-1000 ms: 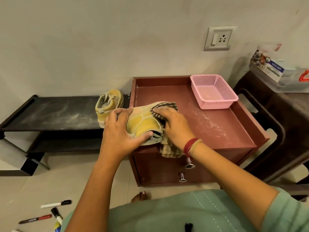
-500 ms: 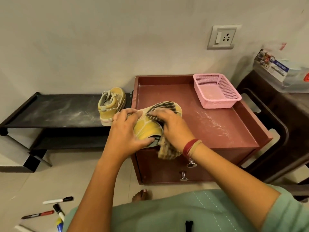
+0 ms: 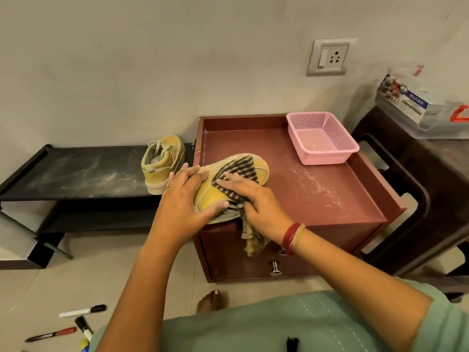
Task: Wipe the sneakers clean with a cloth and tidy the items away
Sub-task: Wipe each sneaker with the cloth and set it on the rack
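- Some markers point(image 3: 76, 320) lie on the floor, waiting to be put away.
- One yellow sneaker point(image 3: 162, 162) sits on the black shelf point(image 3: 76, 174), out of the way.
- The left hand point(image 3: 184, 207) wraps its fingers around the other sneaker point(image 3: 220, 189) so it stays put on the red cabinet point(image 3: 317, 189).
- The right hand point(image 3: 253, 199) presses flat fingers on the striped cloth point(image 3: 238, 174) to rub the shoe.
- The pink basket point(image 3: 322, 138) sits behind.

The light is soft, warm and a bit dim. A shiny spot glints on the red table point(image 3: 314, 184) toward 3 o'clock, and the picture bends at the edges and looks a little fuzzy.
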Motion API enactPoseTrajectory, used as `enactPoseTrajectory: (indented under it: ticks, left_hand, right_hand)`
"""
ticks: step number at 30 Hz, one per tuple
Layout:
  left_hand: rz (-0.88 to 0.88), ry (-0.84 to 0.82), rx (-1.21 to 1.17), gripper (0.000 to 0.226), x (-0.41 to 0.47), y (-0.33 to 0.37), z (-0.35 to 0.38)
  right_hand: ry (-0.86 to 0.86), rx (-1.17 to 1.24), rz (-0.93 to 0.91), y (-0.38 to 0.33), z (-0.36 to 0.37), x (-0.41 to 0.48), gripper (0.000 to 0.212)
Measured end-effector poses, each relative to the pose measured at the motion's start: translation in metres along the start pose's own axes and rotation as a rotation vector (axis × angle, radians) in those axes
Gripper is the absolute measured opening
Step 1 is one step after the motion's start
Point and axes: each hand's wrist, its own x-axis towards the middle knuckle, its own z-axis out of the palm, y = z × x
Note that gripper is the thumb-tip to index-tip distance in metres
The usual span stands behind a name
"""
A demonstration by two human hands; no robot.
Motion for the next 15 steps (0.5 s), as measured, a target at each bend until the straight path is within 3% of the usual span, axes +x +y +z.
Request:
enactPoseTrajectory:
  ticks: [5,9,13,15]
  left_hand:
    - [-0.051,0.014,-0.03,0.087,0.003,0.002,0.0]
    - [-0.049,-0.004,-0.035,0.088,0.004,0.0,0.001]
    - [-0.078,0.011,-0.058,0.087,0.005,0.001,0.0]
    - [-0.093,0.011,-0.071,0.085,0.006,0.002,-0.001]
  right_hand:
    - [0.157,0.053,0.158,0.017,-0.005,0.009,0.067]
    - [0.019,0.135,0.003,0.009,-0.003,-0.005,0.068]
    - [0.128,0.155,0.137,0.016,-0.007,0.002,0.066]
    - [0.076,0.175,0.07,0.008,-0.004,-0.004,0.064]
